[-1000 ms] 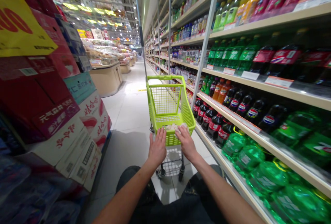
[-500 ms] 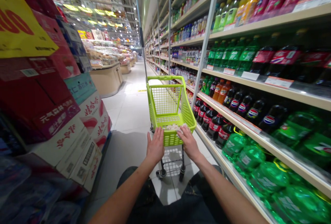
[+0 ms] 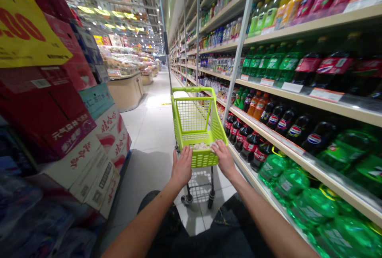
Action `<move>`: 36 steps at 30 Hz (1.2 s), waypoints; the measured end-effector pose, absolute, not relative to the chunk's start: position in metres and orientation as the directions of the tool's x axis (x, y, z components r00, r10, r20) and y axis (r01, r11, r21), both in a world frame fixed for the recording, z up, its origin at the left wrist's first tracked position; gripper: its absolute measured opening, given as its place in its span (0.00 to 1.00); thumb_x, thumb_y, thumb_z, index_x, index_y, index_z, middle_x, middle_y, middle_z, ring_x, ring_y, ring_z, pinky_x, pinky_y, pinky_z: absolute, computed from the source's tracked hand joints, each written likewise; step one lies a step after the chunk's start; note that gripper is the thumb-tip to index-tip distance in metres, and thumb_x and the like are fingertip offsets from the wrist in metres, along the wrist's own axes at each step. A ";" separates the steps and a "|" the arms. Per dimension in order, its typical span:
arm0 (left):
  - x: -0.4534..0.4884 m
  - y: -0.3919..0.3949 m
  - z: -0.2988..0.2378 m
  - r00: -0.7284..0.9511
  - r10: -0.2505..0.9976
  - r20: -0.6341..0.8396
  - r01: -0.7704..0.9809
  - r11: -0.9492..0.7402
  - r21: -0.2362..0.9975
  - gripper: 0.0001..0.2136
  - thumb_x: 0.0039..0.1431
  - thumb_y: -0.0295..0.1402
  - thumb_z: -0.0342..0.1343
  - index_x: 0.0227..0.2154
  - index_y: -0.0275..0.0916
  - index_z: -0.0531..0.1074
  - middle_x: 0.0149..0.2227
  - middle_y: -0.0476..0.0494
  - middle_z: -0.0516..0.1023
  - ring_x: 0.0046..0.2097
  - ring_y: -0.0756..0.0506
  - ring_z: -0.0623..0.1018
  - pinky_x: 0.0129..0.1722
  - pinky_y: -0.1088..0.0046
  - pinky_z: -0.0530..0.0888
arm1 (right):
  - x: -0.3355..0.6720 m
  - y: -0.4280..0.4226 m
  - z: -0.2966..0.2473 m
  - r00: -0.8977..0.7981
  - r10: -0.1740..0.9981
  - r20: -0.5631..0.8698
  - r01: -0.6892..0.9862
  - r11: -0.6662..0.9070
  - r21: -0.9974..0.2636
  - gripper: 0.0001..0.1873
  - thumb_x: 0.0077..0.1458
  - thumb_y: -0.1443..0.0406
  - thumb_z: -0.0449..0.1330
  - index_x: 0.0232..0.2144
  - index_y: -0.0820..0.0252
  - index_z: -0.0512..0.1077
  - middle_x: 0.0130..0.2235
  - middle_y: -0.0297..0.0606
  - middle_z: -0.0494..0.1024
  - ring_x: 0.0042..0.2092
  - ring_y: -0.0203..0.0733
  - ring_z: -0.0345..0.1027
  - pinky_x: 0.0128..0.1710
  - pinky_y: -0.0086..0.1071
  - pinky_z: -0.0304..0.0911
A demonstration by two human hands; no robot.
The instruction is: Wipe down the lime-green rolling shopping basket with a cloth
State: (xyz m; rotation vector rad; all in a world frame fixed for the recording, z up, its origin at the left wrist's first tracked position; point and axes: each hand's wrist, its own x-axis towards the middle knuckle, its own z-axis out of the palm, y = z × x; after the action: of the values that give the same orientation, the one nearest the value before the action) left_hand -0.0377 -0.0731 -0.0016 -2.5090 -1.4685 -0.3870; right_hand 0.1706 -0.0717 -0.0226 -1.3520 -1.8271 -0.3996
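A lime-green shopping cart [image 3: 205, 161] with a mesh basket stands right in front of me. My left hand [image 3: 182, 165] lies over the left part of its near rim, fingers close together and fingertips bent over the edge. Over the right part of the same rim, my right hand [image 3: 224, 158] has its fingers curled. Between the two hands runs a pale, mottled, crumpled-looking strip [image 3: 199, 146]; I cannot tell what it is. Some of it shows at my right fingertips. The basket looks bare through its mesh.
Shelves [image 3: 298, 85] of soft-drink bottles run close along the right, with large green bottles [image 3: 313, 206] at the bottom. Stacked drink cartons [image 3: 86, 170] line the left under a yellow price sign [image 3: 26, 27]. A tiled aisle [image 3: 155, 111] stretches ahead past a rounded display counter [image 3: 125, 91].
My right hand has slid a little to the right along the cart's rim. My left hand stays on the left part. The view has shifted slightly.
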 end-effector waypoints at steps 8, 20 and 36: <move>-0.037 -0.080 0.002 0.442 0.848 0.291 0.882 -0.470 0.029 0.27 0.52 0.29 0.40 0.57 0.29 0.49 0.61 0.36 0.49 0.62 0.41 0.47 0.57 0.47 0.43 | 0.155 -0.072 -0.030 -0.198 0.608 0.769 0.902 0.420 -0.100 0.25 0.47 0.79 0.43 0.43 0.63 0.70 0.53 0.46 0.64 0.60 0.45 0.45 0.55 0.46 0.53; -0.048 -0.090 0.016 0.473 0.843 0.256 0.822 -0.527 0.216 0.29 0.53 0.34 0.41 0.58 0.28 0.45 0.61 0.31 0.46 0.62 0.40 0.43 0.57 0.45 0.39 | 0.173 -0.063 -0.040 -0.274 0.552 0.787 0.904 0.426 0.016 0.26 0.42 0.78 0.42 0.42 0.64 0.69 0.54 0.46 0.61 0.58 0.50 0.50 0.54 0.46 0.55; -0.050 -0.079 0.015 0.486 0.841 0.240 0.811 -0.536 0.236 0.30 0.51 0.33 0.45 0.58 0.35 0.45 0.62 0.31 0.42 0.63 0.39 0.40 0.57 0.45 0.40 | 0.167 -0.070 -0.052 -0.310 0.548 0.777 0.853 0.521 -0.027 0.27 0.40 0.77 0.42 0.42 0.61 0.69 0.55 0.42 0.61 0.59 0.50 0.49 0.55 0.49 0.52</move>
State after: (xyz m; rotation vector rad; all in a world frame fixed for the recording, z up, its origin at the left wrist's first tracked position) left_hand -0.0499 -0.0788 0.0155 -2.7845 -1.5521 -0.5325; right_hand 0.1666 -0.0697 -0.0517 -1.1401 -2.0011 -0.5099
